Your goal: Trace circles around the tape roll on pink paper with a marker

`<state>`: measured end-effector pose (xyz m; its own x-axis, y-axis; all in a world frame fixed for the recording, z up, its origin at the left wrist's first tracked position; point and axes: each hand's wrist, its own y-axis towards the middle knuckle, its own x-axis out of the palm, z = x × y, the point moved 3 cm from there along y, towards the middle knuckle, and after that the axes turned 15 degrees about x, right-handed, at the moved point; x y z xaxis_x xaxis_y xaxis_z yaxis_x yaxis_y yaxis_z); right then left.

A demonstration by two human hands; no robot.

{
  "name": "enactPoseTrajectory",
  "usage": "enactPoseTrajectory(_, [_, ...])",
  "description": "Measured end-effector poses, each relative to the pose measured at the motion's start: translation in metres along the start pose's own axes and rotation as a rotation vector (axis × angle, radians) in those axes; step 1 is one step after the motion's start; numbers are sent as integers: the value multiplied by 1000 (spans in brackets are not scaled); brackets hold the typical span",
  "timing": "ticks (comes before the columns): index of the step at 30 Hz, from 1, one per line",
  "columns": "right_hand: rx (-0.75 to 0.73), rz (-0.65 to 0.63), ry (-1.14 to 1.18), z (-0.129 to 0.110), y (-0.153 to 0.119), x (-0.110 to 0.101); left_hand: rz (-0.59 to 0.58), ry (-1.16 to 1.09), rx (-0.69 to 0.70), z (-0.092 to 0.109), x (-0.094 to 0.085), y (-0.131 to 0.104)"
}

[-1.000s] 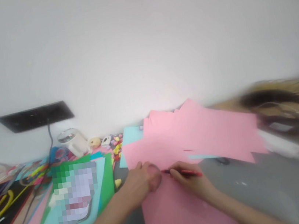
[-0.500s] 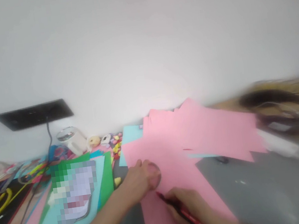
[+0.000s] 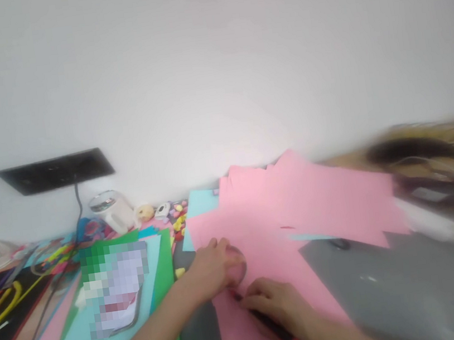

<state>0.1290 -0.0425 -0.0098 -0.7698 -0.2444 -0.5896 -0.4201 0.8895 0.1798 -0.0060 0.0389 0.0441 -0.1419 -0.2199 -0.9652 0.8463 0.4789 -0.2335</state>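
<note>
My left hand [image 3: 214, 266] presses a round, see-through disc with a dark rim [image 3: 239, 264] against the pink paper [image 3: 256, 228]. Its fingers curl over the disc's left side and hide part of it. In my right hand [image 3: 282, 304] is a red and black marker [image 3: 275, 323], gripped like a pen. The marker's tip touches or nearly touches the paper at the disc's lower edge, close to the left fingers. A short red mark [image 3: 287, 227] shows on the paper farther back.
Left of my arm, a phone with a blurred screen [image 3: 127, 285] lies on blue and green sheets. A white mug [image 3: 112, 211] and small colourful pieces [image 3: 179, 221] sit by the wall. A grey mat [image 3: 364, 274] extends to the right, with cables and a dark band behind it.
The marker's tip has moved left along the disc's lower edge, and my right hand has tilted with it. My left hand still holds the disc; the whole view has shifted slightly.
</note>
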Motion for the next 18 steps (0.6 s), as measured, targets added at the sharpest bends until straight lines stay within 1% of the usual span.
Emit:
enactPoseTrajectory(5, [-17, 18, -8, 3, -4, -2, 10, 7, 7, 1, 0, 0])
enactPoseTrajectory(9, [7, -7, -62, 5, -9, -17, 7, 23, 18, 1, 1, 0])
enactPoseTrajectory(14, [22, 10, -103, 10, -11, -38, 9, 20, 22, -2, 4, 1])
enactPoseTrajectory(16, [36, 6, -124, 11, -11, -41, 12, 5, 21, -3, 5, 2])
enactPoseTrajectory(18, [46, 14, -145, 10, -11, -39, 10, -3, 16, -3, 5, 2])
